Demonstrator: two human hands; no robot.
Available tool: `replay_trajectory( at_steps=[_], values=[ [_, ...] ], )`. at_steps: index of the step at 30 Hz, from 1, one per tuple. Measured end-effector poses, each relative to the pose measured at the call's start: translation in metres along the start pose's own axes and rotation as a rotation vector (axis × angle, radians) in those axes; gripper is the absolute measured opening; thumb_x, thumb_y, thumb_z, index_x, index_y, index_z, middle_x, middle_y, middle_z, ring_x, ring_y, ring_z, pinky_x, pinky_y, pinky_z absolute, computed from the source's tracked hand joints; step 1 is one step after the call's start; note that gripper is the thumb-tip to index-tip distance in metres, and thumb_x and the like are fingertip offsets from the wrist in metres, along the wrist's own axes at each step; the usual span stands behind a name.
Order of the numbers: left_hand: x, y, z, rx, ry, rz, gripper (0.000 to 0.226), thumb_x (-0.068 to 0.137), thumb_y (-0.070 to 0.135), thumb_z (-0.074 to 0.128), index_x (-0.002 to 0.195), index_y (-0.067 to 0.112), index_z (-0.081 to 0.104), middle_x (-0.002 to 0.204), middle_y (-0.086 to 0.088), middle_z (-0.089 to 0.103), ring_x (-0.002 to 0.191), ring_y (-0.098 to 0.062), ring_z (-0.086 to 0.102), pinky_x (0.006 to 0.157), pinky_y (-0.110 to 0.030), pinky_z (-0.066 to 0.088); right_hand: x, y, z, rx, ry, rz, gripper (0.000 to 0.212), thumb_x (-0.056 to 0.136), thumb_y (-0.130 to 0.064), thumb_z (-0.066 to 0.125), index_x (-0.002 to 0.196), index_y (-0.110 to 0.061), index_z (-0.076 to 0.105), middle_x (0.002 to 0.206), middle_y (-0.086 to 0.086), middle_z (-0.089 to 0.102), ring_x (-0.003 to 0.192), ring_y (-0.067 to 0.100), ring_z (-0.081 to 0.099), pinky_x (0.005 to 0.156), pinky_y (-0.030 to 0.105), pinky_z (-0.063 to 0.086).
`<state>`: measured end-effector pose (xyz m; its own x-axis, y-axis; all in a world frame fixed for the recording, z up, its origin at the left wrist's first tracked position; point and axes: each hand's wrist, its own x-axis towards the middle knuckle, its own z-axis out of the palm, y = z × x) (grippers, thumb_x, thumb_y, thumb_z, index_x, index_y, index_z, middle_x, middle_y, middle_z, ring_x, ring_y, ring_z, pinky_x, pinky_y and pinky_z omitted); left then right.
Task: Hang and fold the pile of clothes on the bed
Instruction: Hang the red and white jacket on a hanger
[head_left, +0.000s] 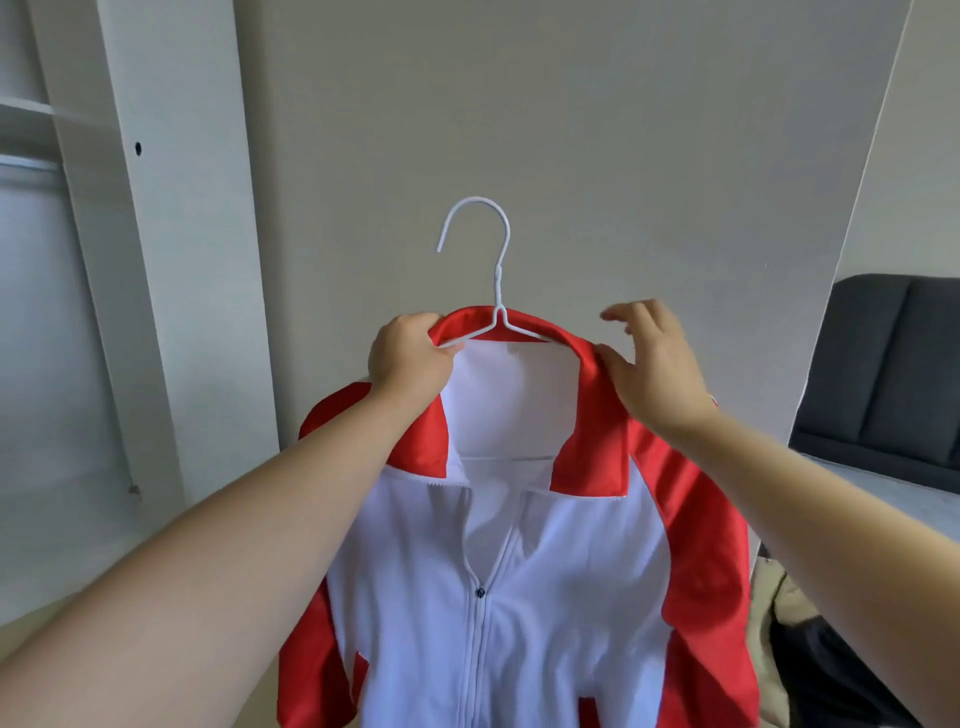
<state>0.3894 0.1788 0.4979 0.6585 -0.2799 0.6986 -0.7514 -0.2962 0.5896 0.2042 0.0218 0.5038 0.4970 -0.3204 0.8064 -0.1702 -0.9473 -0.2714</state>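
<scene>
The jacket (519, 597) hangs on the hanger (497, 275), its long axis running straight down below the hook (475, 198). The left grip (410, 358) is curled round collar (545, 325) and hanger just left of the hook; the right grip (654, 358), fingers (623, 312) spread, only touches the collar just right of it, so the left probably carries the weight.

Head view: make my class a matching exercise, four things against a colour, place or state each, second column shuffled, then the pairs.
1 hanger
2 collar
3 left hand
4 sofa

a dark grey, far right
b red, on a white-fronted jacket
c white, hook hanging on nothing
d grips the collar

Pairs: 1-c, 2-b, 3-d, 4-a
</scene>
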Motion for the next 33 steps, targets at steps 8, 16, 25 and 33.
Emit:
replay_trajectory(
  at_steps=[8, 16, 25, 33],
  values=[
    [-0.010, -0.001, 0.023, -0.010, -0.096, 0.020, 0.018, 0.075, 0.032, 0.077, 0.079, 0.017, 0.068, 0.067, 0.004, 0.059, 0.067, -0.021, 0.056, 0.058, -0.026, 0.036, 0.015, 0.006, -0.005, -0.106, -0.454, 0.133, 0.024, 0.092, -0.014, 0.059, 0.069, -0.012, 0.054, 0.070, 0.003, 0.052, 0.070, 0.023, 0.045, 0.058, 0.028, 0.025],
    [-0.014, -0.018, 0.021, -0.012, -0.714, 0.007, 0.015, 0.093, 0.015, 0.057, 0.083, 0.009, 0.066, 0.074, -0.002, 0.060, 0.075, -0.017, 0.053, 0.065, -0.025, 0.038, -0.015, 0.029, -0.011, -0.225, -0.066, 0.292, 0.014, 0.090, -0.014, 0.058, 0.089, 0.000, 0.061, 0.092, 0.022, 0.066, 0.088, 0.040, 0.058, 0.063, 0.033, 0.031],
    [-0.018, 0.130, -0.003, 0.297, -0.146, 0.413, 0.014, 0.091, 0.018, 0.059, 0.088, 0.004, 0.061, 0.094, -0.020, 0.067, 0.088, -0.041, 0.061, 0.064, -0.034, 0.036, -0.004, 0.010, -0.140, -0.425, 0.340, 0.266, 0.022, 0.095, -0.020, 0.051, 0.096, -0.001, 0.062, 0.091, 0.022, 0.064, 0.086, 0.039, 0.054, 0.074, 0.038, 0.037],
    [-0.034, 0.276, -0.042, 0.293, 0.130, 0.645, 0.011, 0.096, 0.013, 0.047, 0.096, 0.005, 0.055, 0.098, -0.018, 0.064, 0.088, -0.041, 0.061, 0.064, -0.036, 0.030, -0.015, -0.006, -0.287, -0.503, 0.659, 0.242, 0.019, 0.095, -0.017, 0.047, 0.095, -0.003, 0.059, 0.096, 0.018, 0.063, 0.097, 0.036, 0.049, 0.081, 0.041, 0.033]
  ],
)
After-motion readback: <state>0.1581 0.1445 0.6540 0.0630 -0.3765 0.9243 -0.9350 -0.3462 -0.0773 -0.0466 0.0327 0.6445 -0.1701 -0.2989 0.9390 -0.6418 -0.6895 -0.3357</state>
